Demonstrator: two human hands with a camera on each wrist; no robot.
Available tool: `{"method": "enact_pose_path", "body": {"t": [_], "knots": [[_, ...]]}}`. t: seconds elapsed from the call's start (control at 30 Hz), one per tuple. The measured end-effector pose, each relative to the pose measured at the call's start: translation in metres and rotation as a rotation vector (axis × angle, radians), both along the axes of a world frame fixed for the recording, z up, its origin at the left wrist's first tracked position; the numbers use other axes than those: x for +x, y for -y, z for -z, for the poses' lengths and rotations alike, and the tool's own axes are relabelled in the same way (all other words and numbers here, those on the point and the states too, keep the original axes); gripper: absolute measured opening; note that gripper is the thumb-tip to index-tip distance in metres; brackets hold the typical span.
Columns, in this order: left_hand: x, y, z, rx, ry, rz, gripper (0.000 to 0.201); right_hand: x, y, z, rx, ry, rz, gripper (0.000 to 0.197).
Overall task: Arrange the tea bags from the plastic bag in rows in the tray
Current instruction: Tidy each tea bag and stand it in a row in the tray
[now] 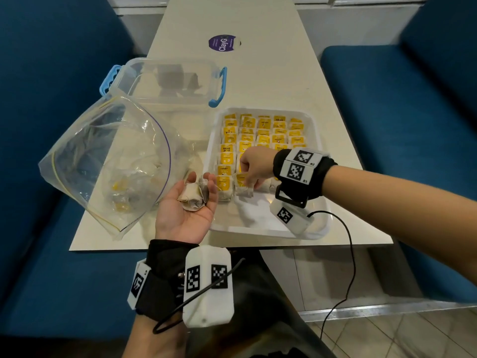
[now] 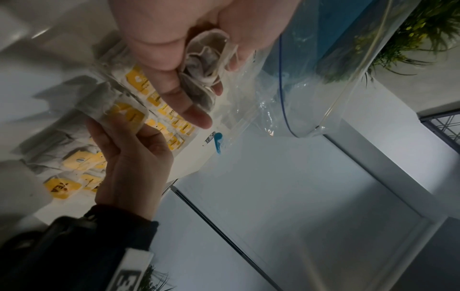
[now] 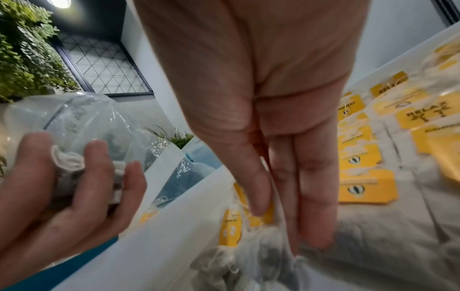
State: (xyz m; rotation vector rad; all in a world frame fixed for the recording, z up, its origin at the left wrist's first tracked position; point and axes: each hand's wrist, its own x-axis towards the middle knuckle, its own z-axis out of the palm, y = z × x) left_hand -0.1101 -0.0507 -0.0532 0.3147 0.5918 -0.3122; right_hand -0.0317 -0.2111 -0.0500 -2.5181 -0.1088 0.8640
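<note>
A white tray (image 1: 258, 229) on the table holds rows of tea bags (image 1: 260, 135) with yellow tags. My right hand (image 1: 245, 180) reaches over the tray's near row and pinches one tea bag (image 1: 244, 191) between thumb and fingers, low in the tray; the right wrist view shows this pinch (image 3: 286, 222) too. My left hand (image 1: 201, 178) hovers palm up at the tray's left edge, fingers cupped round a few crumpled tea bags (image 1: 192, 198), also seen in the left wrist view (image 2: 201, 65). The clear zip plastic bag (image 1: 103, 161) lies to the left with a few tea bags inside.
A clear lidded container (image 1: 167, 81) with blue handles stands behind the plastic bag. A purple sticker (image 1: 223, 42) lies further back on the white table (image 1: 271, 73). Blue seats (image 1: 387, 112) flank the table on both sides. A black cable (image 1: 346, 267) hangs from my right wrist.
</note>
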Motion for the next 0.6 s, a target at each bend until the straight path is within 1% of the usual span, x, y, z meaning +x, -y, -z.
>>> {"method": "enact_pose_path", "body": {"t": [0.13,0.27,0.37,0.43,0.53,0.6], "knots": [[-0.001,-0.003,-0.001,0.004,0.005,-0.004,0.03,0.002,-0.004,0.002,-0.019,-0.032,-0.008,0.03],[-0.002,-0.003,-0.001,0.009,0.01,-0.004,0.031,0.003,-0.009,0.001,-0.085,-0.033,-0.051,0.019],[-0.002,-0.004,-0.002,0.005,0.01,-0.01,0.031,0.004,-0.012,0.0,-0.154,0.002,-0.085,0.02],[-0.002,-0.004,-0.002,0.002,0.012,-0.012,0.031,0.002,-0.013,-0.002,-0.199,0.022,-0.106,0.015],[-0.003,-0.005,-0.001,-0.003,0.015,-0.008,0.031,0.001,-0.015,-0.003,-0.257,0.077,-0.134,0.016],[-0.003,-0.005,-0.001,-0.005,0.016,-0.01,0.031,0.002,-0.016,-0.004,-0.281,0.094,-0.141,0.013]]}}
